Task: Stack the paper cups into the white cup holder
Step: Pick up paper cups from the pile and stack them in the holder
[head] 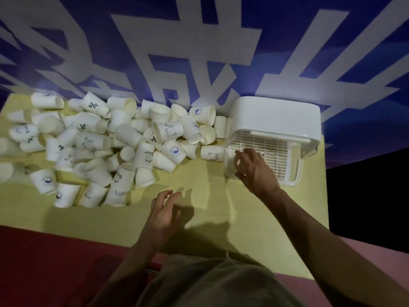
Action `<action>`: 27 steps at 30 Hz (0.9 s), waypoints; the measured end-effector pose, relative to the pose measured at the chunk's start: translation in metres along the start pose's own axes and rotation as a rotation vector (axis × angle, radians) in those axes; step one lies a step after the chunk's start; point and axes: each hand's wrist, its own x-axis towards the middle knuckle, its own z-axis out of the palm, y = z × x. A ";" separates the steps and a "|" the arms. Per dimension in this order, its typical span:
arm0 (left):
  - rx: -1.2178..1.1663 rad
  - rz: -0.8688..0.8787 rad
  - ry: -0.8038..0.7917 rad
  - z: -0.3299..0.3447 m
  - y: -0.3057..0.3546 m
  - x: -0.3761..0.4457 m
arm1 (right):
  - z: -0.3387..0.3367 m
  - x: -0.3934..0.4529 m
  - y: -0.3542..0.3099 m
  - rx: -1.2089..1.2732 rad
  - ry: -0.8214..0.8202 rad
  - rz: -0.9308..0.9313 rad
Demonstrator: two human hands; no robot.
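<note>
Sideways, blurred cup (231, 166) in right hand (256, 171), at holder (276, 120) mouth.

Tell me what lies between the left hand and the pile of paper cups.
Only bare yellow tabletop separates the left hand from the paper cups, as the head view shows.

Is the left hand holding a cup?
No, the left hand hovers over the bare yellow table with its fingers spread and nothing in it.
</note>
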 end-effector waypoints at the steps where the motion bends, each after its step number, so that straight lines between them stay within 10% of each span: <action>1: -0.005 -0.004 0.025 -0.001 -0.003 -0.004 | 0.004 0.004 0.002 0.014 -0.018 0.026; 14: 0.147 -0.022 0.375 -0.053 -0.024 0.063 | 0.011 -0.012 -0.015 -0.132 0.048 0.060; 27: 0.274 -0.018 0.262 -0.061 -0.066 0.121 | 0.013 -0.051 -0.082 -0.017 0.086 -0.102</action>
